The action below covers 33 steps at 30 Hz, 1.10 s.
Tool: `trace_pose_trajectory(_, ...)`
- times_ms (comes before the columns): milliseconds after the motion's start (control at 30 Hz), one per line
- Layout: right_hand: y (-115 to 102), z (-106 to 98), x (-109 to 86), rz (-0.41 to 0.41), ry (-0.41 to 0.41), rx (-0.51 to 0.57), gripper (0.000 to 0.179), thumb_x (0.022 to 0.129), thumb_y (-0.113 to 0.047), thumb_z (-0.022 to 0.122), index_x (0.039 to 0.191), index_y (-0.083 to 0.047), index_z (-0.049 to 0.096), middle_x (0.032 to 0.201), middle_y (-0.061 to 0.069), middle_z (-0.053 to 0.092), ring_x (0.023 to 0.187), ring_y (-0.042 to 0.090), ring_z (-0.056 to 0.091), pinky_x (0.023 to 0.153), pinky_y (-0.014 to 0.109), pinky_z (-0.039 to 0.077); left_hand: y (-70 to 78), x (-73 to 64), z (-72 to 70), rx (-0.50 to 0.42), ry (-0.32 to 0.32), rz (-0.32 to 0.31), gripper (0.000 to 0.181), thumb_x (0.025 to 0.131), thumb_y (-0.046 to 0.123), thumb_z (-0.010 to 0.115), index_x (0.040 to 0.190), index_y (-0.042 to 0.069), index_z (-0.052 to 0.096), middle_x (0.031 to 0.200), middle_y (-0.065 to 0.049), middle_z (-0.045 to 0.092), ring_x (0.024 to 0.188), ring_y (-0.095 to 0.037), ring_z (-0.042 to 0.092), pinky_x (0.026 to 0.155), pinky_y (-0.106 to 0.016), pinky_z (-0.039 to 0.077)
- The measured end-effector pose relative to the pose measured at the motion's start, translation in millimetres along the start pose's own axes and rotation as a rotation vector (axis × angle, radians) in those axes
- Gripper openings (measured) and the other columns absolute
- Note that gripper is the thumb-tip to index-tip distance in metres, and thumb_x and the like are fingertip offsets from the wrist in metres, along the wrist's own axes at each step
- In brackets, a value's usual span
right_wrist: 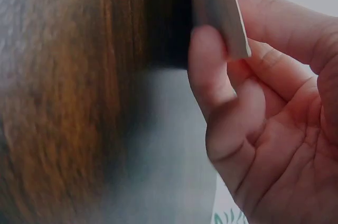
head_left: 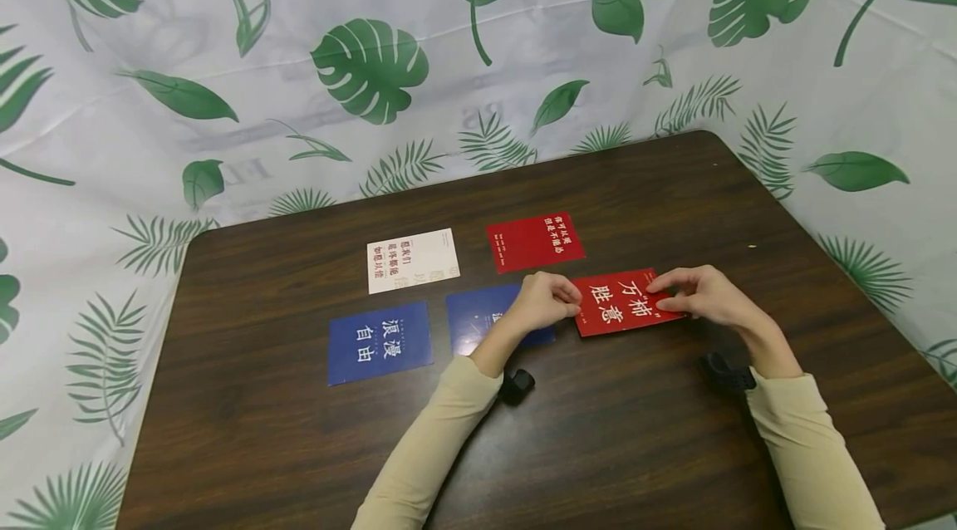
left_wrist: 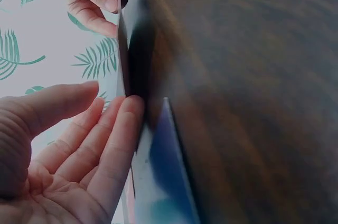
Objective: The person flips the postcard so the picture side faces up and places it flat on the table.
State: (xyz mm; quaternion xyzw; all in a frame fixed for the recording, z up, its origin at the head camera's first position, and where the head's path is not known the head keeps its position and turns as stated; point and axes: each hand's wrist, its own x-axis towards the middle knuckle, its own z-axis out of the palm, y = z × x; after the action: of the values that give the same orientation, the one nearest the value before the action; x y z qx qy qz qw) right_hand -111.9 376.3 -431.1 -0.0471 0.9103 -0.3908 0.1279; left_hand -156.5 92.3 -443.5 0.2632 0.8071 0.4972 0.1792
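A red card with white characters is just above the table, its edge seen side-on in both wrist views. My right hand pinches its right side between thumb and fingers. At the opposite side, my left hand touches the card's edge with nearly straight fingers; the thumb stands apart from it. Partly under my left wrist lies a blue card. Beyond it is a second red card, flat on the table.
Left of these, a white card and another blue card lie on the dark wooden table. A black band is at the left wrist, another at the right. A leaf-patterned curtain hangs behind the table.
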Motion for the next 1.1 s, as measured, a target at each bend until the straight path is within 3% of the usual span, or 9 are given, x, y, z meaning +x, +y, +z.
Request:
trace_pose_trajectory(233,-3.9,1.6,0.3,0.003,-0.003,-0.063,0.025,0.083,-0.010,0.070,0.107,-0.002,0.068,0.111,0.023,0.059,0.066,0.018,0.041,0.055,0.027,0.034,4.1,1.2,1.6,0.056,0.002,-0.004,0.008,0.081,0.006,0.070,0.087,0.001,0.073,0.077,-0.005,0.071,0.064,-0.007,0.061,0.058,-0.016,0.045)
trace_pose_trajectory(433,-1.8,3.6,0.6,-0.008,0.015,-0.082,0.022,0.084,-0.014,0.070,0.104,-0.004,0.069,0.099,0.015,0.061,0.060,0.016,0.041,0.052,0.027,0.033,7.0,0.5,3.0,0.101,0.038,0.013,0.010,0.085,0.007,0.064,0.084,0.003,0.073,0.070,-0.005,0.070,0.056,-0.002,0.054,0.055,-0.015,0.041)
trace_pose_trajectory(667,0.6,7.4,0.2,-0.029,0.034,-0.069,0.021,0.083,-0.009,0.070,0.103,-0.003,0.069,0.093,0.012,0.061,0.068,0.019,0.043,0.055,0.026,0.035,8.2,-1.1,2.7,0.100,0.040,-0.009,0.011,0.085,0.009,0.065,0.083,0.003,0.074,0.068,-0.005,0.069,0.054,-0.001,0.055,0.054,-0.014,0.041)
trace_pose_trajectory(967,0.7,5.3,-0.1,-0.028,-0.011,-0.051,0.026,0.083,-0.008,0.071,0.107,-0.001,0.068,0.104,0.016,0.064,0.086,0.023,0.047,0.067,0.027,0.039,7.2,-1.5,2.3,0.083,0.025,-0.042,0.009,0.081,0.010,0.070,0.086,0.003,0.073,0.078,-0.006,0.071,0.066,-0.007,0.060,0.060,-0.016,0.043)
trace_pose_trajectory(1100,-1.7,6.8,-0.2,-0.022,0.029,-0.061,0.024,0.084,-0.011,0.070,0.106,-0.002,0.069,0.106,0.017,0.065,0.092,0.026,0.050,0.072,0.026,0.041,7.0,-3.3,1.9,0.073,0.016,-0.033,0.010,0.082,0.010,0.069,0.088,0.003,0.073,0.079,-0.006,0.071,0.066,-0.007,0.061,0.060,-0.016,0.044)
